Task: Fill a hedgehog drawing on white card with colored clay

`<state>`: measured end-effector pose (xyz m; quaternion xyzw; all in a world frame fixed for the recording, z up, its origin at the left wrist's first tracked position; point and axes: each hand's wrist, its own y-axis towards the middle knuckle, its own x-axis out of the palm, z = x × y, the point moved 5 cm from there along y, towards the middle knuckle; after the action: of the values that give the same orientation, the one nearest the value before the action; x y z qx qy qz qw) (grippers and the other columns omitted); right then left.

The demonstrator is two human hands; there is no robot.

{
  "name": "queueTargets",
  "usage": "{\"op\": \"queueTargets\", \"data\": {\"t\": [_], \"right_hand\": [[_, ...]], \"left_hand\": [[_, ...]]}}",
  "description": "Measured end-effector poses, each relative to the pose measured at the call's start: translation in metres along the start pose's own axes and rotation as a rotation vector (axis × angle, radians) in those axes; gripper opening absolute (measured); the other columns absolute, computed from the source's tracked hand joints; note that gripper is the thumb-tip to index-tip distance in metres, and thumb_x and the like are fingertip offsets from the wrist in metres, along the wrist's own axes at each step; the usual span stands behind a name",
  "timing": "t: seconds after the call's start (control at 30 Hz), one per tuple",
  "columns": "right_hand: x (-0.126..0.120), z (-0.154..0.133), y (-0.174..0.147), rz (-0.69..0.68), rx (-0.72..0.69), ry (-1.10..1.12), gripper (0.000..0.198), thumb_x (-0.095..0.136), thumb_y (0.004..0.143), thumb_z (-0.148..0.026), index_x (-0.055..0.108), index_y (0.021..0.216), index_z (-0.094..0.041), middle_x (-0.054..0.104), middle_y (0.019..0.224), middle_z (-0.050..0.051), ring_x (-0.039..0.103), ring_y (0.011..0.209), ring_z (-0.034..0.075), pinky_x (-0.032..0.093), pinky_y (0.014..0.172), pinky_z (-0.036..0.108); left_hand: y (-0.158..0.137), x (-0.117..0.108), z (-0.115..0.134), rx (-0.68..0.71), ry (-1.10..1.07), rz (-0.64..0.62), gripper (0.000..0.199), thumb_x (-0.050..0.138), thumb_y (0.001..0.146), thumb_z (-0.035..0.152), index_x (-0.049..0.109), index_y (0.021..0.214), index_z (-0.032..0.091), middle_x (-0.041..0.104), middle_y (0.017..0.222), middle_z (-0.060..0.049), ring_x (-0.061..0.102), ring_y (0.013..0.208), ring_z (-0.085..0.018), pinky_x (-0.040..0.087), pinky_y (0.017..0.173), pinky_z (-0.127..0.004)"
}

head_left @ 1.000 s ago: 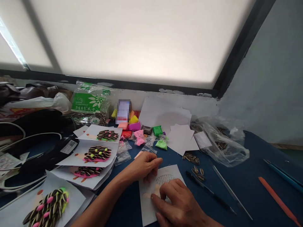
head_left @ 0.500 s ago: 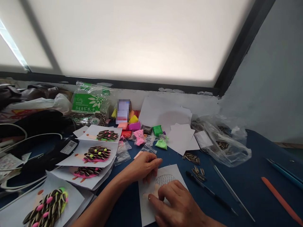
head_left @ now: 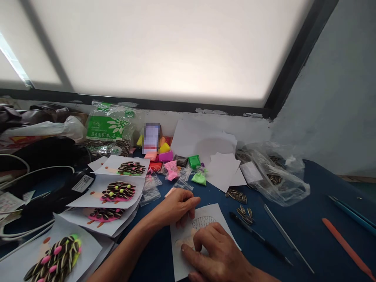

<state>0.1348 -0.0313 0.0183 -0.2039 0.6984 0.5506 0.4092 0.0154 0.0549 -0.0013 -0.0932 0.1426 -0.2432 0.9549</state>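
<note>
A white paper sheet (head_left: 180,266) lies in front of me, with a pencil-drawn oval of scale-like marks (head_left: 203,221) near its top. Peach-coloured clay (head_left: 188,238) is spread flat on the sheet, left of and below the oval. My right hand (head_left: 219,250) presses an index fingertip on the clay's lower left edge, its other fingers bent and apart. At the sheet's upper left edge rests my left hand (head_left: 179,207), fingers loosely bent downward, thumb apart, holding nothing visible. My right hand covers part of the sheet.
Finished clay-and-seed pictures (head_left: 119,192) are stacked on the left. Clay packets (head_left: 194,161), a phone (head_left: 151,138) and a seed bag (head_left: 110,125) stand behind. To the right lie loose sunflower seeds (head_left: 236,196), a pen (head_left: 261,239), a clear rod (head_left: 288,237) and an orange strip (head_left: 348,247).
My right index fingertip stays on the clay with hardly any shift. My left hand keeps its place on the sheet. The whole view has slid slightly left.
</note>
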Motion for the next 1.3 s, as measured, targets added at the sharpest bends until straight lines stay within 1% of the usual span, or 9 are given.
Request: {"op": "queueTargets", "data": {"t": [0.37,0.5,0.67,0.8,0.87,0.97,1.13,1.2,1.3], "right_hand": [[0.000,-0.001,0.001,0.008,0.009,-0.040,0.021,0.044,0.094,-0.025,0.061,0.103,-0.016,0.051,0.078,0.003,0.045,0.067,0.017,0.037,0.064,0.031],[0.002,0.000,0.000,-0.015,0.012,-0.042,0.032,0.043,0.097,-0.039,0.059,0.116,-0.017,0.052,0.085,0.005,0.048,0.071,0.019,0.039,0.068,0.032],[0.012,-0.001,0.002,-0.120,0.031,-0.076,0.039,0.052,0.091,-0.052,0.061,0.108,-0.019,0.050,0.081,0.004,0.046,0.073,0.020,0.039,0.071,0.034],[-0.007,0.003,0.008,0.016,0.039,0.000,0.026,0.045,0.097,-0.034,0.063,0.103,-0.017,0.052,0.080,0.004,0.047,0.071,0.017,0.039,0.071,0.033],[-0.019,0.014,0.008,0.068,0.157,0.012,0.023,0.041,0.096,-0.018,0.064,0.095,-0.017,0.053,0.080,0.004,0.048,0.071,0.017,0.039,0.071,0.032],[-0.023,0.035,0.003,-0.046,0.325,-0.075,0.025,0.042,0.091,-0.007,0.064,0.086,-0.017,0.058,0.086,0.007,0.052,0.077,0.019,0.042,0.071,0.032],[-0.013,0.050,-0.006,-0.147,0.297,-0.227,0.043,0.046,0.082,0.001,0.061,0.120,-0.012,0.064,0.118,0.015,0.056,0.104,0.026,0.047,0.087,0.041],[-0.009,0.052,-0.007,-0.162,0.292,-0.231,0.045,0.046,0.081,0.002,0.061,0.121,-0.011,0.065,0.119,0.015,0.056,0.105,0.026,0.047,0.089,0.040],[-0.008,0.052,-0.004,-0.165,0.311,-0.227,0.037,0.050,0.084,0.001,0.062,0.118,-0.011,0.067,0.104,0.012,0.056,0.095,0.025,0.046,0.083,0.038]], "left_hand": [[0.001,0.000,0.001,0.001,0.000,-0.005,0.046,0.052,0.080,0.062,0.049,0.061,0.020,0.056,0.052,0.002,0.043,0.032,-0.008,0.032,0.031,-0.020],[-0.001,0.000,0.004,0.003,0.009,0.004,0.046,0.053,0.081,0.061,0.049,0.059,0.020,0.053,0.048,0.003,0.044,0.033,-0.009,0.032,0.031,-0.019],[-0.001,0.000,0.004,0.004,0.014,0.012,0.047,0.053,0.081,0.061,0.050,0.059,0.020,0.050,0.043,0.004,0.043,0.032,-0.009,0.031,0.031,-0.019],[0.000,0.000,0.001,0.010,0.010,0.008,0.048,0.053,0.080,0.063,0.049,0.059,0.020,0.050,0.043,0.004,0.044,0.033,-0.010,0.032,0.031,-0.019],[0.000,-0.001,0.000,0.009,0.022,0.007,0.048,0.052,0.081,0.063,0.049,0.060,0.020,0.049,0.042,0.004,0.044,0.032,-0.010,0.032,0.031,-0.019],[-0.001,-0.001,0.001,0.020,0.004,0.001,0.048,0.050,0.083,0.063,0.050,0.063,0.019,0.054,0.048,0.003,0.045,0.034,-0.009,0.034,0.032,-0.018],[-0.002,-0.001,0.003,0.020,-0.036,0.009,0.052,0.048,0.082,0.068,0.046,0.063,0.020,0.054,0.051,0.003,0.044,0.033,-0.007,0.033,0.032,-0.017],[-0.002,-0.001,0.003,0.026,-0.035,0.014,0.053,0.048,0.082,0.068,0.046,0.062,0.020,0.053,0.050,0.003,0.044,0.033,-0.007,0.033,0.032,-0.017],[-0.002,-0.001,0.003,0.023,-0.031,0.020,0.054,0.047,0.082,0.070,0.046,0.061,0.020,0.052,0.049,0.004,0.044,0.033,-0.007,0.033,0.032,-0.017]]}}
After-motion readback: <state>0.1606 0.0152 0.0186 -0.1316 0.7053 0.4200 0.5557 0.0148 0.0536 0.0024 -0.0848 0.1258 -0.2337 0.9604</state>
